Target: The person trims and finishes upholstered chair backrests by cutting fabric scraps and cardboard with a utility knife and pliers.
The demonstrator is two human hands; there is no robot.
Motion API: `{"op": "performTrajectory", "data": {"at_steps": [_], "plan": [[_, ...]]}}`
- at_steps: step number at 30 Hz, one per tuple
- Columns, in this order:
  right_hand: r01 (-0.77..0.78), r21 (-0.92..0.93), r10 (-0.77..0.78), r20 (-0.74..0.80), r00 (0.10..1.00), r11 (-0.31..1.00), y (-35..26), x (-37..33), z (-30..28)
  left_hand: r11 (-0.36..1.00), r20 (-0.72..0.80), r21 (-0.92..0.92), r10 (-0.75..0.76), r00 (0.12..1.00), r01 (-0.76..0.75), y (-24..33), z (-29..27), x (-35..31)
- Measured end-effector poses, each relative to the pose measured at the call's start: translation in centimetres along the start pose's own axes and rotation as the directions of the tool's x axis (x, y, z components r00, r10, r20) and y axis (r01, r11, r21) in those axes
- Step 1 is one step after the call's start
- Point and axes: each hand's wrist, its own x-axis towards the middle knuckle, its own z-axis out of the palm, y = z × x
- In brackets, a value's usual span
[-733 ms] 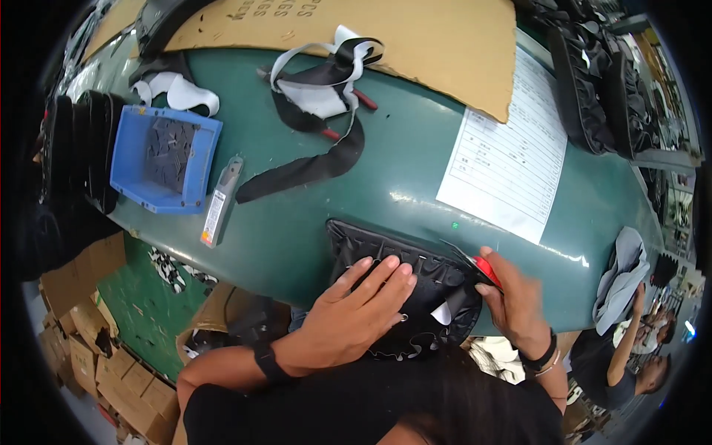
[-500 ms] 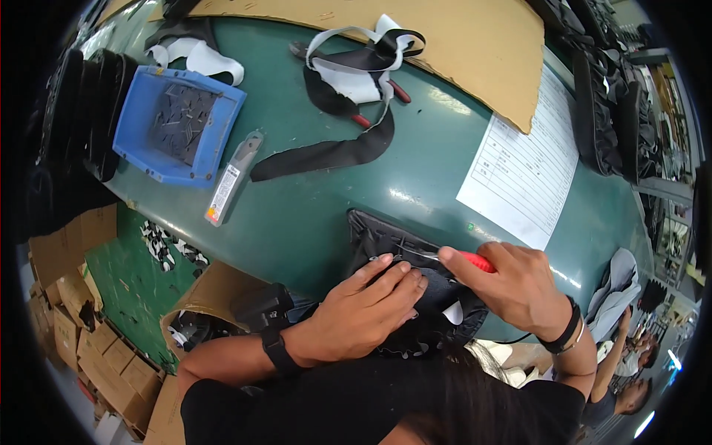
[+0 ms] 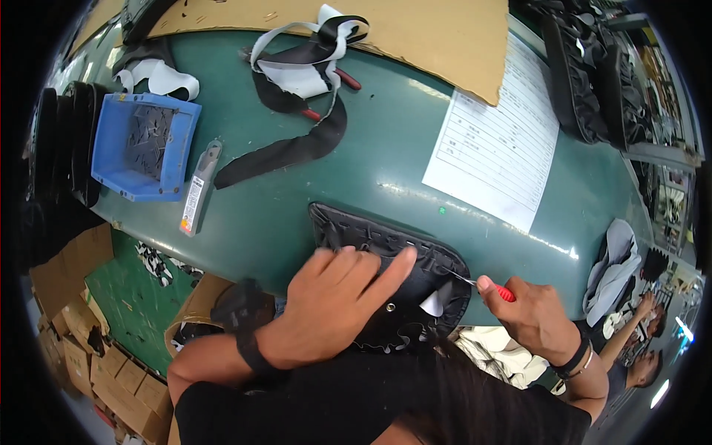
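A black leather-like padded panel (image 3: 382, 305) with a gathered, stapled-looking rim lies at the near table edge, in front of my body. My left hand (image 3: 326, 300) rests over its left part, one finger stretched out toward the far rim and the others bent; nothing shows in its grasp. Wrapped round the red handle of a thin-shafted metal tool (image 3: 506, 294), my right hand (image 3: 530, 315) is just beyond the panel's right edge. The tool's tip reaches the gathered rim there. A small white flap (image 3: 432, 302) shows on the panel near it.
A blue bin (image 3: 141, 189) with small dark metal pieces stands left, beside a box cutter (image 3: 199, 194). Black and white fabric strips (image 3: 297, 148) lie over red-handled tools. Cardboard (image 3: 415, 44) and a printed sheet (image 3: 489, 148) lie far off. Another person (image 3: 644, 367) is at the right.
My left hand has shifted left and lifted one finger outward. My right hand, with the red-handled tool, has moved right and down along the panel's rim. More of the panel now shows.
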Motion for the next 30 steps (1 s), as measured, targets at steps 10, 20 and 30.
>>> {"op": "performTrajectory", "data": {"at_steps": [10,20,30], "plan": [[-0.045,0.066,0.049,-0.067,0.997,0.997,0.4,-0.3,1.3,0.744,0.201,-0.668,0.207,0.957,-0.021,-1.5,0.6,3.3],[0.038,0.064,-0.035,-0.039,0.999,0.997,1.1,1.4,-0.8,0.964,0.143,-0.249,0.134,0.981,-0.095,0.9,1.7,4.8],[-0.26,0.317,0.333,-0.205,0.92,0.912,-3.5,-4.2,6.6,-0.034,0.055,-0.998,-0.09,0.994,0.052,-0.5,-1.8,5.1]]}}
